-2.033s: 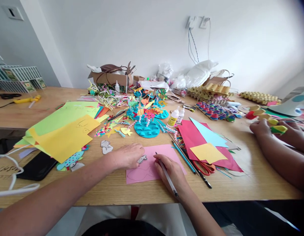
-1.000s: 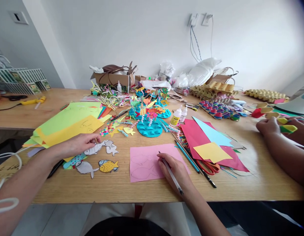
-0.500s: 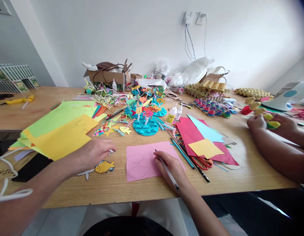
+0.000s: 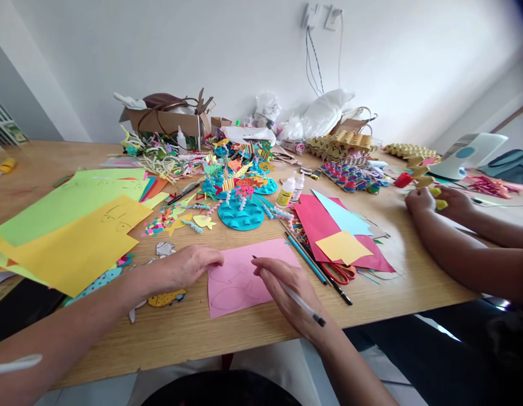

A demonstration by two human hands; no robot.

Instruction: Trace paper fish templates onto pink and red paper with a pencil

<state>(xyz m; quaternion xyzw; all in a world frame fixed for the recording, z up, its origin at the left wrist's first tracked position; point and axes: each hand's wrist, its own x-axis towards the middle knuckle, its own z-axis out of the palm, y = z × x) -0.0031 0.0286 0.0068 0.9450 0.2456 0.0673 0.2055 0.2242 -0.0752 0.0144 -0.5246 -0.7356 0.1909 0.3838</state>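
A pink sheet of paper [image 4: 244, 282] lies before me with two pencil-like fish outlines, one above the other. My right hand [image 4: 286, 287] is closed round a clear pen [image 4: 301, 304], its tip just over the upper right part of the sheet. My left hand [image 4: 191, 268] has its fingers together and bent, the tips at the sheet's upper left corner. Under my left forearm, partly covered, lies a yellow dotted fish cutout [image 4: 163, 299]. A grey-white cutout [image 4: 165, 248] lies just beyond the wrist.
Yellow paper [image 4: 83, 242] and green paper [image 4: 62, 197] lie left. A blue base with paper fish [image 4: 241, 214] stands ahead, beside glue bottles [image 4: 285, 193]. Right are pencils [image 4: 306, 259], scissors [image 4: 341, 273] and red paper [image 4: 377, 259]. Another person's hands [image 4: 426, 200] hold yellow-green pieces.
My left hand has moved right, from above the small cutouts to the corner of the pink sheet. The pen has shifted slightly over the sheet. My view has turned a little to the right.
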